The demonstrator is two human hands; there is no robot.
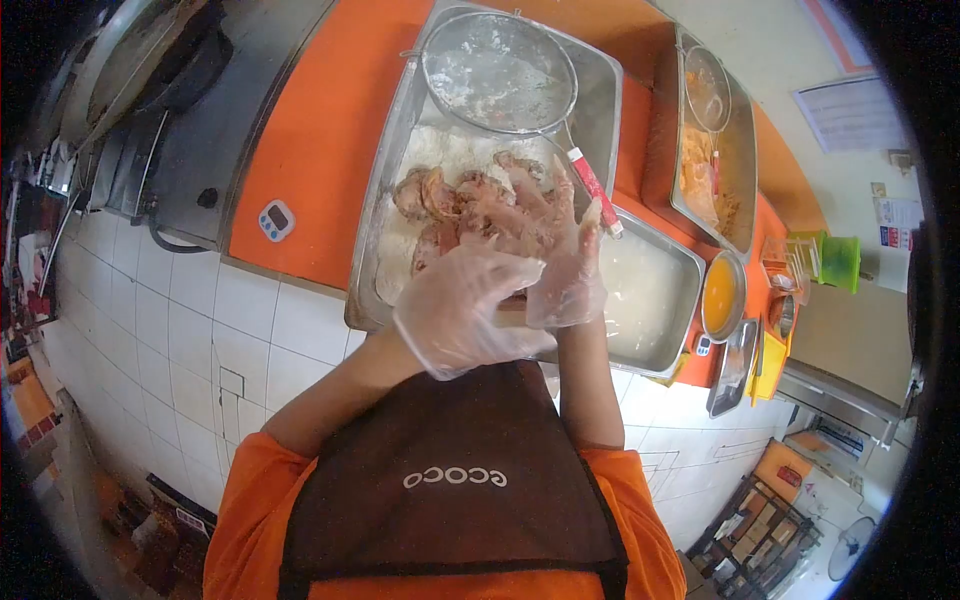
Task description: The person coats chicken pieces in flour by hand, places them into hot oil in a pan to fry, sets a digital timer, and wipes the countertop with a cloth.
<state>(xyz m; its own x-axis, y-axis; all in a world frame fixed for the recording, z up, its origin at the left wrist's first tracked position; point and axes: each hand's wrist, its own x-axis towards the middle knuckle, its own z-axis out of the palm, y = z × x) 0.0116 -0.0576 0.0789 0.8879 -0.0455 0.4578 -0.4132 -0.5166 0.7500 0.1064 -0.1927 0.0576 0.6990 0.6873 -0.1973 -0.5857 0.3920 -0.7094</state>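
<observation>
Both of my hands wear clear plastic gloves. My left hand (pixel 458 308) is at the near side of a deep metal pan (pixel 368 235), its fingers apart and pointing toward my right hand. My right hand (pixel 570 275) is upright beside it, fingers stretched up and away from me, with nothing visible held in it. Just beyond the hands, pieces of raw marinated meat (pixel 480 205) lie on white flour (pixel 425 150) in the pan. A round mesh strainer (pixel 500 75) with a red and white handle (pixel 594 190) rests across the pan's far end.
To the right is a metal tray of milky liquid (pixel 645 290), then a bowl of orange-yellow liquid (pixel 719 297). A second pan (pixel 668 170) holds orange crumbs and another strainer (pixel 708 90). Timers (pixel 276 220) sit on the orange counter (pixel 310 130). A green container (pixel 840 262) stands far right.
</observation>
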